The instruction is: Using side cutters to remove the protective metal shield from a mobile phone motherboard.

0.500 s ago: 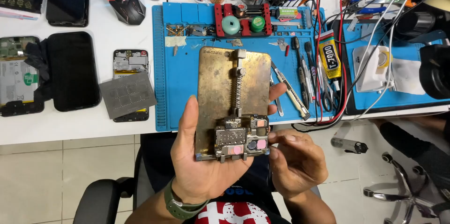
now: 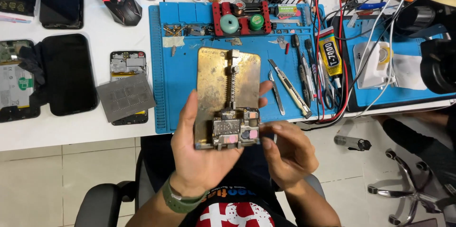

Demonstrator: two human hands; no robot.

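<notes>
Left hand (image 2: 202, 153) cupped under brass holder plate (image 2: 228, 84), gripping it above lap, off blue mat (image 2: 173, 75). Circuit board (image 2: 236, 129) clamped at near end. Right hand (image 2: 287, 151) open, fingertips beside board. Best kept level, pressure only at board edges.

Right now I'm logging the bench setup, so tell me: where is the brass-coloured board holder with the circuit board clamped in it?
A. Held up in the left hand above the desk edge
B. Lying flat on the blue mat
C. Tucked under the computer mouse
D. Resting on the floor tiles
A: the left hand cradles the brass-coloured board holder from below, with the right hand touching near the circuit board.
</notes>
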